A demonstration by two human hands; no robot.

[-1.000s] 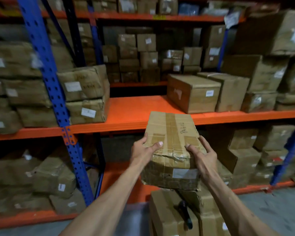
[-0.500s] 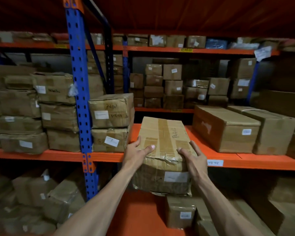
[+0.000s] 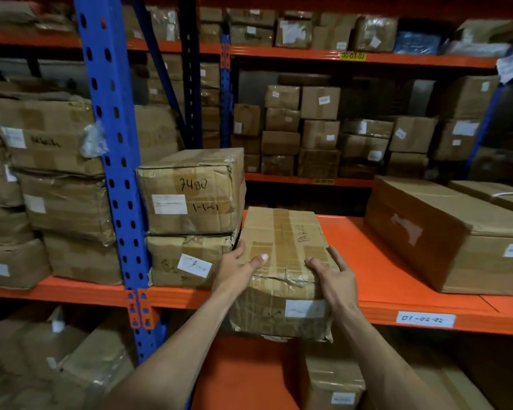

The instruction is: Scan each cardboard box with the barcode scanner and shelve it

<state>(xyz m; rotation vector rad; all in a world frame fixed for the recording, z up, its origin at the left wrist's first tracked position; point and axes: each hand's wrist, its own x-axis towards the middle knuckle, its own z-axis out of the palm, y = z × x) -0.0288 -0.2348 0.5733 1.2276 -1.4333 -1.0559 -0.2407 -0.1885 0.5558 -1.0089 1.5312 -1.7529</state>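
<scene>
A taped cardboard box (image 3: 282, 247) with a white label on its near face lies partly on the orange shelf (image 3: 376, 261), its near end overhanging the front edge. My left hand (image 3: 237, 266) grips its left near corner, thumb on top. My right hand (image 3: 333, 275) grips the right near corner, thumb on top. The box sits just right of a two-box stack (image 3: 190, 217) marked "7490". No barcode scanner is in view.
A blue upright post (image 3: 113, 161) stands left of the stack. A large long box (image 3: 444, 232) lies on the shelf to the right, with bare orange shelf between. More boxes fill the left bay, the rear racks and the lower level (image 3: 332, 377).
The box has moved up and forward onto the orange shelf, held in both hands. The view has come closer to the rack.
</scene>
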